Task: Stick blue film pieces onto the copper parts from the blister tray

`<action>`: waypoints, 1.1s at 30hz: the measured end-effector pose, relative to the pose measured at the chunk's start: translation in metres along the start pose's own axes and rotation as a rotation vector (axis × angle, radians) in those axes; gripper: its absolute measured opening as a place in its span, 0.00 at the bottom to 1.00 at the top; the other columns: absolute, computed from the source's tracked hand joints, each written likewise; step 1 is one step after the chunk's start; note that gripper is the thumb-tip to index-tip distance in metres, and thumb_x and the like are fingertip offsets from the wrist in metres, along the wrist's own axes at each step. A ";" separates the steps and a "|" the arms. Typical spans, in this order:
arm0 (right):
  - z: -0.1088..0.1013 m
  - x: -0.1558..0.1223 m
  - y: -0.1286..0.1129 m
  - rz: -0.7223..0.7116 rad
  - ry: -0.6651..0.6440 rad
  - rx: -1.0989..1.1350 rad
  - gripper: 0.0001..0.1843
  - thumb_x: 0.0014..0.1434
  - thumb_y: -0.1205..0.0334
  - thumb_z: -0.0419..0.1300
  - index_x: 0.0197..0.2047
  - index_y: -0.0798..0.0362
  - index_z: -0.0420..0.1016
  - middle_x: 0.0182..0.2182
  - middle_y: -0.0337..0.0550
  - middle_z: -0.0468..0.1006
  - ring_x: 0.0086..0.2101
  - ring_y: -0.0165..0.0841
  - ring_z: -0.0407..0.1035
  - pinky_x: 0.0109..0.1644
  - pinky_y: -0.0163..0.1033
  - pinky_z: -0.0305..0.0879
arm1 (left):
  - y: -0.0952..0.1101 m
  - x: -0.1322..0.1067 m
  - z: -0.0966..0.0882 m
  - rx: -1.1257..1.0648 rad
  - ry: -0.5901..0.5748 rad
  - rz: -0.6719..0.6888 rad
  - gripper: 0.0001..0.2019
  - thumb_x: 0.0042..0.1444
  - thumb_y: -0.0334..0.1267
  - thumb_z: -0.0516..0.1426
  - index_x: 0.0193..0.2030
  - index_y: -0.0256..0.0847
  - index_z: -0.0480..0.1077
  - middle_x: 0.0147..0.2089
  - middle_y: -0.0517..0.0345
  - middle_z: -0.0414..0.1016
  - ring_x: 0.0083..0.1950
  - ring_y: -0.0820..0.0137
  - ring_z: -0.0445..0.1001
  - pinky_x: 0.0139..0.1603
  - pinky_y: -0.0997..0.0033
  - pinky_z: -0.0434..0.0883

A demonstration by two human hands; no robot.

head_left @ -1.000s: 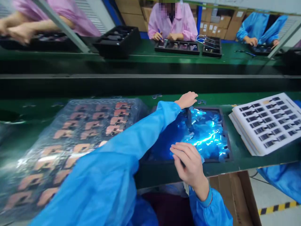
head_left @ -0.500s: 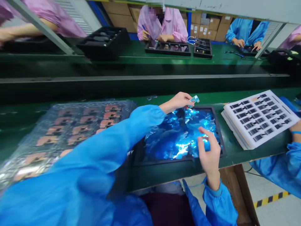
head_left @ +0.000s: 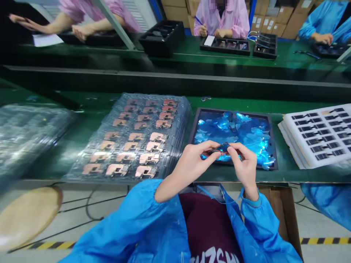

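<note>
Above the near edge of a black tray, my left hand is closed on a small dark circuit board with coppery edges. My right hand pinches the board's right end between thumb and fingers. Much of the board is covered by my fingers, so its finer parts cannot be made out. The black tray is heaped with crumpled pieces of shiny blue film. To the left, a stack of clear plastic trays carries rows of copper-coloured circuit boards.
White foam trays with black flex parts are stacked at right. More clear trays lie far left. A round stool stands below the bench. Co-workers in pink and blue sit across, beyond a raised rail.
My left hand has come back from the tray's far side, where it held a small pale teal piece. My right hand, earlier open, has met it and closed. The view has swung left.
</note>
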State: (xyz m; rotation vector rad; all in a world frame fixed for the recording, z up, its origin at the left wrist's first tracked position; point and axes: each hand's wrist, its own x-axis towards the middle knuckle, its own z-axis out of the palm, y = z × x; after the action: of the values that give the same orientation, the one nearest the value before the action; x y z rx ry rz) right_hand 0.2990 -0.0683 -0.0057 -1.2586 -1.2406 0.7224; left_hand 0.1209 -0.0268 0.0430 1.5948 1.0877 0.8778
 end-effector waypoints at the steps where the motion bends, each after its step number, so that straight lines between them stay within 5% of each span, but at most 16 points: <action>1: 0.000 0.000 0.000 -0.022 -0.031 -0.038 0.13 0.75 0.55 0.61 0.43 0.49 0.85 0.37 0.42 0.86 0.35 0.35 0.82 0.42 0.40 0.80 | -0.005 -0.005 0.000 -0.036 0.007 -0.026 0.08 0.61 0.40 0.69 0.46 0.45 0.85 0.40 0.56 0.88 0.42 0.57 0.87 0.45 0.65 0.82; 4: 0.004 0.001 -0.002 -0.124 -0.072 -0.154 0.15 0.77 0.57 0.56 0.52 0.49 0.85 0.45 0.46 0.87 0.43 0.37 0.82 0.46 0.42 0.80 | -0.021 -0.014 0.003 -0.145 0.043 -0.089 0.12 0.62 0.43 0.69 0.51 0.43 0.84 0.43 0.54 0.88 0.42 0.57 0.88 0.46 0.63 0.83; 7: 0.011 0.001 -0.004 -0.283 0.006 -0.309 0.14 0.74 0.58 0.63 0.59 0.48 0.83 0.50 0.51 0.84 0.50 0.42 0.79 0.51 0.48 0.80 | -0.033 -0.018 0.009 -0.201 0.115 -0.092 0.17 0.63 0.44 0.69 0.56 0.44 0.84 0.50 0.52 0.88 0.46 0.57 0.88 0.50 0.62 0.84; 10: 0.017 -0.001 0.000 -0.412 0.112 -0.448 0.14 0.72 0.60 0.65 0.59 0.44 0.84 0.47 0.50 0.83 0.48 0.43 0.78 0.51 0.51 0.79 | -0.037 -0.020 0.013 -0.249 0.137 -0.076 0.18 0.62 0.46 0.70 0.57 0.44 0.84 0.57 0.51 0.86 0.52 0.55 0.87 0.54 0.61 0.84; 15: 0.019 -0.004 0.009 -0.528 0.176 -0.547 0.17 0.71 0.64 0.65 0.60 0.40 0.84 0.47 0.48 0.84 0.45 0.42 0.78 0.47 0.49 0.79 | -0.035 -0.023 0.013 -0.471 0.074 -0.199 0.19 0.63 0.52 0.69 0.55 0.45 0.86 0.57 0.50 0.86 0.38 0.61 0.86 0.48 0.57 0.86; 19: 0.019 -0.006 0.010 -0.601 0.194 -0.591 0.16 0.70 0.67 0.67 0.57 0.40 0.84 0.43 0.45 0.86 0.43 0.41 0.79 0.47 0.50 0.80 | -0.041 -0.023 0.014 -0.676 0.069 -0.290 0.18 0.58 0.47 0.73 0.52 0.43 0.87 0.53 0.50 0.86 0.42 0.62 0.85 0.44 0.60 0.87; 25: 0.017 -0.011 0.012 -0.664 0.154 -0.632 0.13 0.69 0.67 0.67 0.52 0.40 0.84 0.41 0.44 0.86 0.42 0.40 0.80 0.45 0.47 0.82 | -0.054 -0.022 0.015 -0.919 0.028 -0.418 0.18 0.55 0.42 0.75 0.51 0.42 0.86 0.39 0.56 0.82 0.38 0.68 0.81 0.44 0.63 0.87; 33: 0.014 -0.015 0.016 -0.716 0.031 -0.614 0.14 0.72 0.68 0.64 0.55 0.41 0.84 0.47 0.42 0.89 0.49 0.41 0.82 0.53 0.50 0.84 | -0.056 -0.023 0.016 -0.952 0.024 -0.433 0.18 0.59 0.40 0.73 0.55 0.41 0.83 0.51 0.53 0.85 0.45 0.67 0.83 0.45 0.68 0.85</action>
State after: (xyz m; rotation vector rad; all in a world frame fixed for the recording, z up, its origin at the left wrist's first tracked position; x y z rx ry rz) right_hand 0.2853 -0.0743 -0.0271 -1.1564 -1.8146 -0.2182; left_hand 0.1145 -0.0469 -0.0160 0.5373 0.7852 0.9101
